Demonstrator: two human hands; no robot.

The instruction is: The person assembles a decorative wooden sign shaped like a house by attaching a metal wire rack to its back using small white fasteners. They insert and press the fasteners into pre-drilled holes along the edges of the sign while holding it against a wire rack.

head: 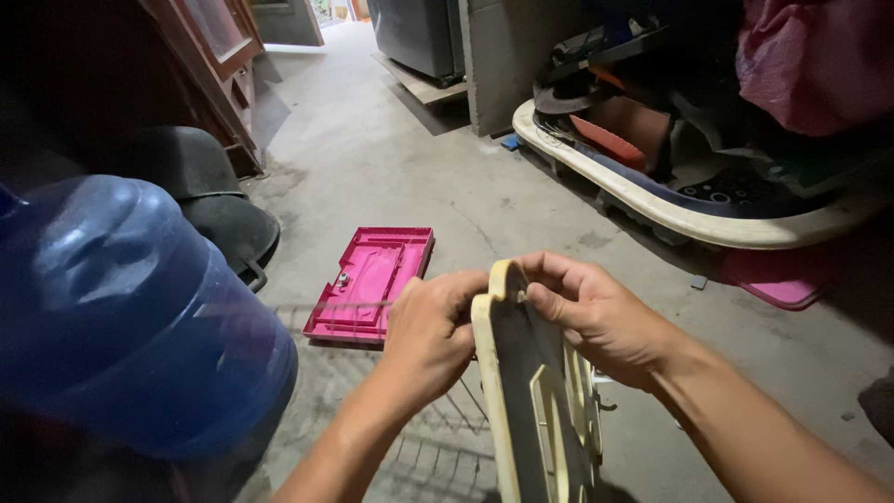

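Both hands grip a cream plastic panel (521,391) held on edge in front of me. My left hand (430,331) wraps its left side near the top. My right hand (596,312) pinches the rounded top corner with fingers curled over it. A thin wire grille (438,438) lies on the floor under the hands. A pink plastic tray-like cover (372,284) lies flat on the concrete just beyond my left hand.
A big blue water jug (121,317) fills the near left. Dark round pans (223,219) sit behind it. At right a cream curved base (670,210) holds piled clutter, with a pink sack (810,56) above. A pink lid (778,279) lies on the floor.
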